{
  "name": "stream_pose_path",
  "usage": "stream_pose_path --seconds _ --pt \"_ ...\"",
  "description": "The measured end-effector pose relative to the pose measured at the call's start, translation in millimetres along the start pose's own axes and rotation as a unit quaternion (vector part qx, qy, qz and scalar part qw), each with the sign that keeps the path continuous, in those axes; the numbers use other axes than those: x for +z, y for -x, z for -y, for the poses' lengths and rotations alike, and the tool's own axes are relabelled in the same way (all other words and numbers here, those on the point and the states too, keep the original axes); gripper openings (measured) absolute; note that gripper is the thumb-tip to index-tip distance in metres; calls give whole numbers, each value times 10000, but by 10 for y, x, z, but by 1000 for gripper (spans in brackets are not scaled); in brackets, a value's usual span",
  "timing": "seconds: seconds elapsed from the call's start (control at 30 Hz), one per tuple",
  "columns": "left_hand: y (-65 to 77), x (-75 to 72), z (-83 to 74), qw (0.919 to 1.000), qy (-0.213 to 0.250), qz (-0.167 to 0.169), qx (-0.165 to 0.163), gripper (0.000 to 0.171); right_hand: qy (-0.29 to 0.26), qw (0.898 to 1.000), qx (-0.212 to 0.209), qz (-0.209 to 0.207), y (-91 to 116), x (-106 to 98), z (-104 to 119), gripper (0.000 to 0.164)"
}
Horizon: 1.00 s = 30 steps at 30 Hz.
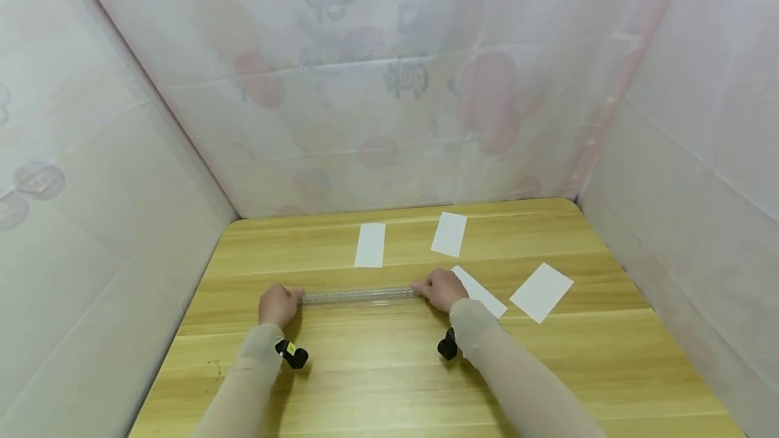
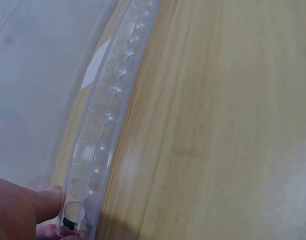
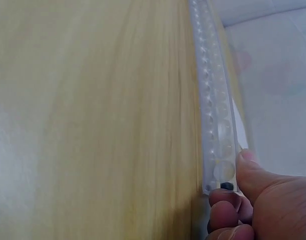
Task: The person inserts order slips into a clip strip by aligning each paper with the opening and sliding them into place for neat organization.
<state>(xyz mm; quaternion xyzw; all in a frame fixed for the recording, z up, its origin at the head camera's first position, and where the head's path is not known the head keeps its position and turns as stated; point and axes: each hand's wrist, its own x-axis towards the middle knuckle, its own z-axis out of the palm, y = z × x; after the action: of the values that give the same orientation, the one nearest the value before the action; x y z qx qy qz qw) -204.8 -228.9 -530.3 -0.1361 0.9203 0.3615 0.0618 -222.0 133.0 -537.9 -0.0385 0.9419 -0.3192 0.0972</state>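
A long, narrow strip of clear plastic stretches between both hands, roughly level from left to right. Rows of round, see-through shapes run along it in both wrist views, and a small black piece shows near each end. My left hand pinches its left end, the thumb along one edge. At the other end, my right hand grips with the thumb on one side and curled fingers at the tip. Whether the strip touches the table cannot be told.
White cards lie on the wooden table: one card and another card behind the strip, a third card partly behind my right hand, a fourth card farther right. Pale curtains enclose the table's back and sides.
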Motion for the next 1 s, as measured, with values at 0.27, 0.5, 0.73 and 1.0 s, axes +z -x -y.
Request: stream_pose_path --seconds 0.27,0.5,0.73,1.0 --pt "92 66 -40 9997 -121 -89 176 42 68 9999 24 84 70 -61 -85 54" --pt "123 132 -101 9997 -154 -19 209 36 395 9990 -125 189 152 -146 -183 53" --pt "148 222 -187 9993 -207 66 317 36 399 9989 -168 160 249 -209 -312 55" --pt "171 315 -240 9992 -132 -54 365 34 386 9990 -171 168 289 -261 -420 55"
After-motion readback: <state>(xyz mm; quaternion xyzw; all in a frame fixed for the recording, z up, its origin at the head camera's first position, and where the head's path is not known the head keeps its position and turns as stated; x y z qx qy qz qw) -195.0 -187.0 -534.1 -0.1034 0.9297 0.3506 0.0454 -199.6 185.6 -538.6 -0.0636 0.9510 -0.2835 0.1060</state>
